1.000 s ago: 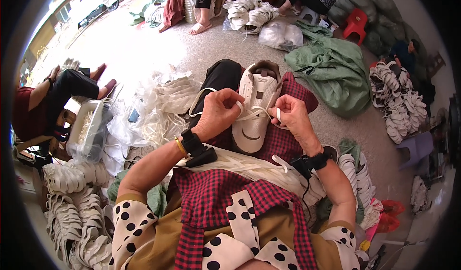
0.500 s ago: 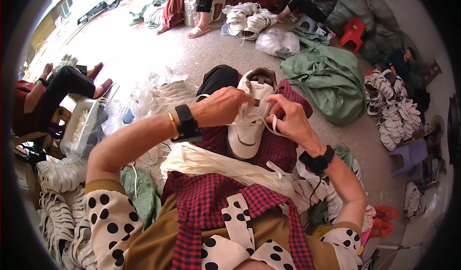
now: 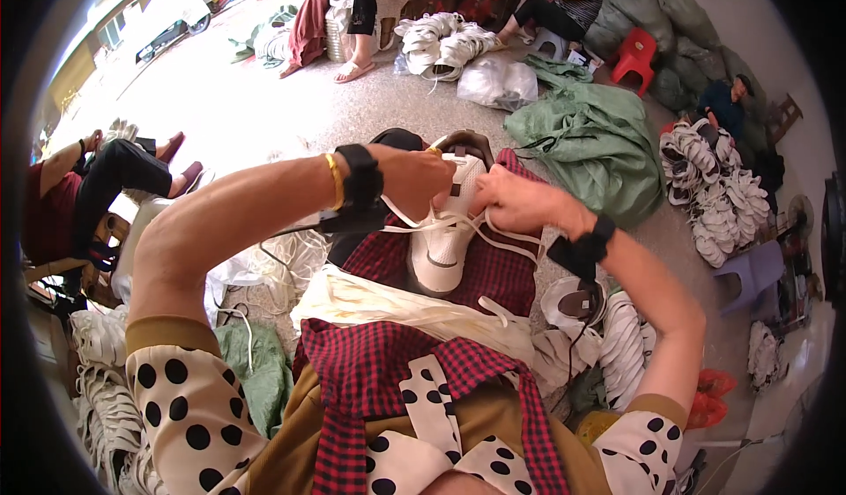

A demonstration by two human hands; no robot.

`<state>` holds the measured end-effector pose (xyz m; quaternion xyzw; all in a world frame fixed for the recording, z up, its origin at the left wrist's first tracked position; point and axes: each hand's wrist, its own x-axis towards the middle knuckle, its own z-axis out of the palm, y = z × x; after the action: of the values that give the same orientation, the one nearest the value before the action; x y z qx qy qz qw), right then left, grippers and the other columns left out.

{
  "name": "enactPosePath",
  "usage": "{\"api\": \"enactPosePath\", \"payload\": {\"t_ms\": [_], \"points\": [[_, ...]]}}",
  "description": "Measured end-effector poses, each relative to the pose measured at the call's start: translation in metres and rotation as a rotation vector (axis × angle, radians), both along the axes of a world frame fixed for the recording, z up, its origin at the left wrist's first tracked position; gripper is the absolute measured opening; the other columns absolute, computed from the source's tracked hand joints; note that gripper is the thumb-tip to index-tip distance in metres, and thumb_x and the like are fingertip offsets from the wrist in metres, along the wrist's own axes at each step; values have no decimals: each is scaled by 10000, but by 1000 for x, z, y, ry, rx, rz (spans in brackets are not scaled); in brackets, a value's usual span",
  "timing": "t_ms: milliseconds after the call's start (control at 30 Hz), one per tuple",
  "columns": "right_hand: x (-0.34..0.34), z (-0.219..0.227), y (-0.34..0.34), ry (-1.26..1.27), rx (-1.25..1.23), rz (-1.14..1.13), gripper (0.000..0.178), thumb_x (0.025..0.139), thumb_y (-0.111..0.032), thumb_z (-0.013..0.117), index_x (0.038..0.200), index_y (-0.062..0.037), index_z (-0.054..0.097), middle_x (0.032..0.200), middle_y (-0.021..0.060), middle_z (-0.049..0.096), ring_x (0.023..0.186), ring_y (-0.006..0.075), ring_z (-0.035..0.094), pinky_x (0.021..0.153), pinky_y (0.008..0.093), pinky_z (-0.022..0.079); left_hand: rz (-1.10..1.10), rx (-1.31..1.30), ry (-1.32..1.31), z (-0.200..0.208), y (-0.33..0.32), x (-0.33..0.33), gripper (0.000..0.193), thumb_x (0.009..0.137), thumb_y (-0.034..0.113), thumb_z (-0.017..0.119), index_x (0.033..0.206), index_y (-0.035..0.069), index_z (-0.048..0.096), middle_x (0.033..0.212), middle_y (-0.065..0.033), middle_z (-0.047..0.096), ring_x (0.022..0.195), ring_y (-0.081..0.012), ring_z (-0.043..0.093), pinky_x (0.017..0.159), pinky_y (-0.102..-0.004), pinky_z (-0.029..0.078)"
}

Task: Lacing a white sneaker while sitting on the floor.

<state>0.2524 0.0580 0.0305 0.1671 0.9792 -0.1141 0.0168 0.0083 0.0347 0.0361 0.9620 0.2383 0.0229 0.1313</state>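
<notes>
A white sneaker (image 3: 438, 262) rests on my lap over a red-and-black checked cloth, toe toward me, its dark-lined opening pointing away. A cream shoelace (image 3: 448, 221) runs across its front, with loose lengths trailing to both sides. My left hand (image 3: 421, 182) is closed at the left eyelet edge, pinching the lace; its fingertips are partly hidden. Opposite it, my right hand (image 3: 520, 199) is curled at the right eyelet edge, also gripping lace, slightly blurred. Nearer to me lies a thick bundle of cream laces (image 3: 397, 312) across my lap.
Stacked shoe uppers (image 3: 624, 350) lie close on my right, more (image 3: 106, 407) on my left. A green sack (image 3: 590, 147) sits ahead right, near a red stool (image 3: 634, 58) and a pile of shoes (image 3: 712, 191). Several people sit working around the room.
Both hands have moved up the shoe toward its opening, and the right hand has turned more knuckles-up. Lace ends now hang outward on both sides. The whole view has shifted slightly.
</notes>
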Motion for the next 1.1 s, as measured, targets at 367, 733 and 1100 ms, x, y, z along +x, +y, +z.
{"api": "enactPosePath", "payload": {"t_ms": [367,733,1100], "points": [[-18,-12,-13,246,-188,-403,320,821,-227,598,754,83,636,621,202,569,546,183,536,575,345,465,195,65,-18,-15,7,25,166,593,134,618,590,-31,636,583,-226,588,562,-384,607,581,-447,490],[2,-22,-38,980,-500,-714,326,1002,-289,595,909,4,703,767,-11,591,727,75,504,662,256,428,404,-504,-597,26,-36,31,319,1009,260,504,1055,-25,639,743,-74,682,603,-120,643,541,-276,521],[-5,-30,-21,956,-471,-528,208,962,-167,633,1101,-18,671,883,37,655,747,86,581,691,249,484,440,-174,-602,-12,-22,36,105,844,55,690,917,-20,708,794,-82,688,618,-136,649,567,-283,525]]}}
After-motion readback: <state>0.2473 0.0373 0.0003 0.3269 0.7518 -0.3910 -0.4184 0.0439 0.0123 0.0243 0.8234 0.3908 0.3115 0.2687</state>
